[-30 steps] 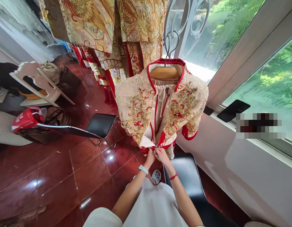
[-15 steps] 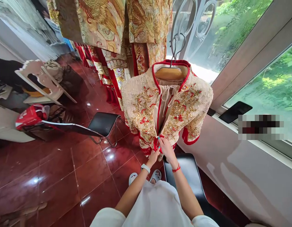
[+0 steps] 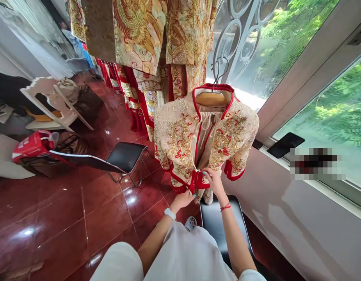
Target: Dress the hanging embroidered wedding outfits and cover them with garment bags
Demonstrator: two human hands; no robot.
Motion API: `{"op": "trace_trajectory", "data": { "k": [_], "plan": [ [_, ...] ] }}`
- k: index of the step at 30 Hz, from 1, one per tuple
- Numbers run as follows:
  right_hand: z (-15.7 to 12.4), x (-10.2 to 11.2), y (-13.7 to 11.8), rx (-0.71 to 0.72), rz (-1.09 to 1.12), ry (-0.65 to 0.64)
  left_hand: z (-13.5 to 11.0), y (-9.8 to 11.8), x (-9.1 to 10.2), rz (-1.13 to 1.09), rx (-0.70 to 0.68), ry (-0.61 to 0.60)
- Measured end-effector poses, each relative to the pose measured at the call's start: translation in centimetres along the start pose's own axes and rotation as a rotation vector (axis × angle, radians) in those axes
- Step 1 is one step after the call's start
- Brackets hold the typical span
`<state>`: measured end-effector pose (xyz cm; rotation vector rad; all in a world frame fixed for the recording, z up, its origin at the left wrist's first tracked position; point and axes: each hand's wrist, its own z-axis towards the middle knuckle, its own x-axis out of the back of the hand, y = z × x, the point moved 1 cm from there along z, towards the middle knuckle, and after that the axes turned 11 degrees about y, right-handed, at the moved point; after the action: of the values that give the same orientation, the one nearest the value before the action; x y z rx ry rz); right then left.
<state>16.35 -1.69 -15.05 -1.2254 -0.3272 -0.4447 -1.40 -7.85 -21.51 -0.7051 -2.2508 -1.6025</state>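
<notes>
A beaded cream jacket (image 3: 180,128) with red trim and gold and red embroidery hangs in front of me on a wooden hanger (image 3: 210,98). Its front edges part in a V from the collar and meet low down, near my fingers. My left hand (image 3: 182,200) pinches the red bottom hem at the front. Slightly higher and to the right, my right hand (image 3: 214,181) is closed on the front edge where the two sides come together. Whether a small fastener sits in the fingers is hidden.
A black chair seat (image 3: 218,224) is below the jacket, with pale shoes (image 3: 208,196) by its back edge. Another black chair (image 3: 124,157) stands left. Gold embroidered garments (image 3: 139,35) hang behind. A phone (image 3: 286,144) lies on the windowsill at right.
My left hand has moved down and left along the hem, away from my right hand. My right hand has shifted slightly right, still at the front edge.
</notes>
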Motion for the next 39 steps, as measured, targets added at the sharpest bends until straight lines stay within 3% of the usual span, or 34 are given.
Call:
{"op": "trace_trajectory", "data": {
  "k": [2,4,6,8,11,16,21,28,34,39],
  "plan": [
    [-0.7,0.1,0.3,-0.032,0.045,0.055,-1.6,1.7,1.6,0.014,-0.103,-0.068],
    [-1.1,-0.1,0.4,-0.047,0.078,0.106,-2.3,4.5,2.7,0.016,-0.307,-0.028],
    [-1.3,-0.4,0.4,-0.049,0.098,0.132,-1.7,7.6,3.2,0.105,-0.552,0.138],
    [-1.3,-0.4,0.4,-0.048,0.088,0.131,-0.1,9.8,3.2,0.278,-0.689,0.325],
    [-1.3,-0.2,0.4,-0.039,0.076,0.068,2.3,10.5,2.5,0.455,-0.665,0.470],
    [-2.0,0.5,1.0,-0.105,0.057,-0.060,3.2,8.9,1.3,0.360,-0.547,0.650],
    [-2.4,0.2,1.7,-0.156,-0.027,-0.137,3.0,9.3,1.0,0.353,-0.527,0.665],
    [-1.8,-0.9,1.1,-0.061,-0.013,0.029,3.8,8.1,0.8,0.460,-0.527,0.575],
    [-0.4,-2.5,0.1,-0.241,0.168,0.304,3.3,8.4,1.2,0.475,-0.521,0.583],
    [0.1,-3.1,0.0,-0.265,0.247,0.274,3.2,8.3,1.6,0.403,-0.515,0.577]
  ]
}}
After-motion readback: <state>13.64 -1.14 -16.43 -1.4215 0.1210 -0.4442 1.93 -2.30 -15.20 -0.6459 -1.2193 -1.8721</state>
